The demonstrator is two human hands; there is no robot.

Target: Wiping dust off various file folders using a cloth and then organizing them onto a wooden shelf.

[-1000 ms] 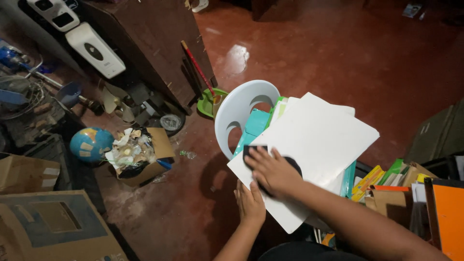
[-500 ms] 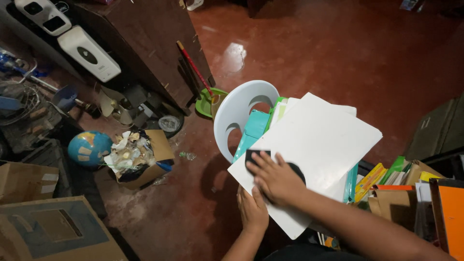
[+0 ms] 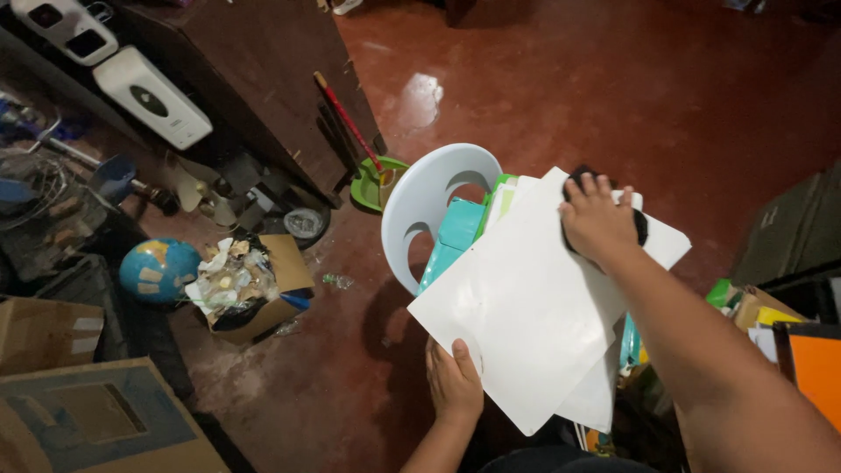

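Observation:
A large white sheet [image 3: 526, 307] lies across a white plastic chair [image 3: 429, 206] piled with teal and green books [image 3: 460, 229]. My left hand [image 3: 454, 378] grips the sheet's near edge from below, thumb on top. My right hand [image 3: 597, 217] presses a dark cloth [image 3: 638, 229] flat on the sheet's far corner; most of the cloth is hidden under the palm.
A cardboard box of rubbish [image 3: 241, 285] and a globe [image 3: 158, 270] sit on the red floor at left, with more cartons [image 3: 83, 412] nearer. A green dustpan with a red handle [image 3: 372, 180] leans on a dark cabinet [image 3: 219, 79]. Coloured folders [image 3: 802, 350] are stacked at right.
My right hand has slid the dark cloth across the sheet from its near middle to the far corner. My left hand still holds the near edge.

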